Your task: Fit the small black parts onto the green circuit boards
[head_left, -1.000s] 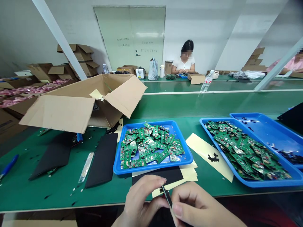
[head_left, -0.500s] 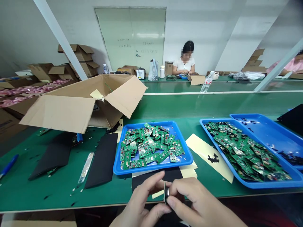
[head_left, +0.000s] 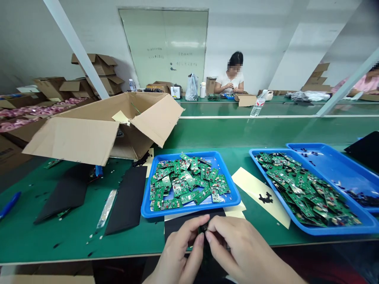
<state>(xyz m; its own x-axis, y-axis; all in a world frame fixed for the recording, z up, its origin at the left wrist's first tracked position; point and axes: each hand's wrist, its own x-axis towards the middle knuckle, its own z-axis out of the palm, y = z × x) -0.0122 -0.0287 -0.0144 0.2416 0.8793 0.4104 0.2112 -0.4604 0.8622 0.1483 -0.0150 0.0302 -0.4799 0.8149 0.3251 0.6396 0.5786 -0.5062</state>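
Note:
In front of the table's near edge, my left hand (head_left: pixel 185 246) pinches a small circuit board (head_left: pixel 203 228), which is mostly hidden by the fingers. My right hand (head_left: pixel 233 244) meets it there, thumb and forefinger closed on a small dark part at the board; that part's exact kind is hidden. Just beyond the hands stands a blue tray (head_left: pixel 189 210) with many green circuit boards (head_left: pixel 189 179) lying loose in it. Black sheet material (head_left: pixel 177 227) and pale yellow paper lie under the tray's front.
To the right, another blue tray (head_left: pixel 296 225) holds piled boards, beside a tray (head_left: pixel 328 157) of small black parts. Black pieces (head_left: pixel 265 198) lie on yellow paper. An open carton (head_left: pixel 74 138) stands left, near black foam sheets (head_left: pixel 126 201). A person (head_left: pixel 231 81) sits across.
The board has turned from edge-on and is now mostly covered by my fingers. My hands have drawn closer together, with fingertips meeting at the board.

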